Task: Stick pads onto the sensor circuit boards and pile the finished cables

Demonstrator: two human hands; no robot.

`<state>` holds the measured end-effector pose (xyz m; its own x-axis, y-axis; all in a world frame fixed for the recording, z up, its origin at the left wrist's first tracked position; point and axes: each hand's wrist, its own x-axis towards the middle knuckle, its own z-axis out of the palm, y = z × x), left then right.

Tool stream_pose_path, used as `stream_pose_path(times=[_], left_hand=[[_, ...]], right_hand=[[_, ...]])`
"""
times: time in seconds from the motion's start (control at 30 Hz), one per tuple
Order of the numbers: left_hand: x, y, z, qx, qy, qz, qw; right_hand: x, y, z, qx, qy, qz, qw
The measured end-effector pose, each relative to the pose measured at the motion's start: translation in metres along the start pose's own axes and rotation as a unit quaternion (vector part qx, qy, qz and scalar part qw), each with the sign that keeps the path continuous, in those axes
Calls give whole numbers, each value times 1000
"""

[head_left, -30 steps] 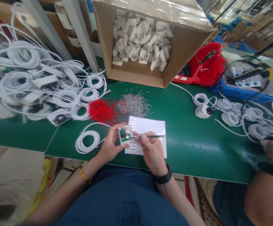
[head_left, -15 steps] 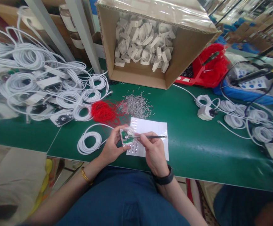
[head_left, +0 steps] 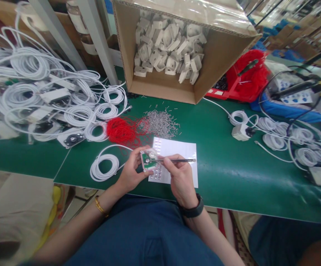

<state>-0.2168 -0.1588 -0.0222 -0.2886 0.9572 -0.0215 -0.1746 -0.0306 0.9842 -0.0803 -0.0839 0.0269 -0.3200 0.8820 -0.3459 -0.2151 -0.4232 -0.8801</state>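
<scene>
My left hand grips a small housing by its left and lower edges; a green circuit board shows inside it. Closed around dark tweezers is my right hand, and their tip reaches over the board. Under both lies a white sheet with rows of small shiny round pieces near its left edge. A white cable coil rests left of my left hand, its cable running toward the housing. Behind the sheet are a pile of small metal pins and a tangle of red wires.
A cardboard box of white housings stands at the back. White coiled cables crowd the left; more coils lie right, before a red bin and a blue tray. A person's blue clothing shows at lower right.
The view has shifted very slightly. Both hands keep their holds on the housing and the tweezers, with no other clear movement.
</scene>
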Motion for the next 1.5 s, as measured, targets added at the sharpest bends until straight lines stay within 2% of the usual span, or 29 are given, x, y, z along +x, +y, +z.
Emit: stream_pose_path(times=[0.7,0.83,0.93,1.03,1.1,1.2,1.27,1.33,1.37,1.4,1.5], left_hand=[[-1,0,0,3,3,10,1000],[-1,3,0,2,5,6,1000],[0,6,1,8,9,-4,1000],[0,7,2,23,5,-10,1000],[-2,5,2,61,17,-7,998],[-6,-2,1,173,16,58,983],[-7,-8,-1,256,-33,154,954],[-6,-13,-4,316,-72,205,923],[-6,-15,-5,332,-86,205,917],[-5,-15,-5,335,-100,180,919],[-1,-10,-3,305,-137,69,940]], right_hand=[[2,-2,-2,-46,-8,-15,999],[0,-3,-2,-85,-16,-52,995],[-12,-8,0,-198,-33,-164,966],[-26,-20,-3,-317,-86,-319,889],[-24,-35,-13,-350,-72,-386,851],[10,-64,-34,-342,40,-427,836],[50,-85,-42,-345,112,-421,831],[96,-99,-36,-405,147,-382,818],[119,-101,-26,-450,142,-350,809],[141,-100,-12,-518,88,-313,792],[202,-89,50,-584,-42,-296,754]])
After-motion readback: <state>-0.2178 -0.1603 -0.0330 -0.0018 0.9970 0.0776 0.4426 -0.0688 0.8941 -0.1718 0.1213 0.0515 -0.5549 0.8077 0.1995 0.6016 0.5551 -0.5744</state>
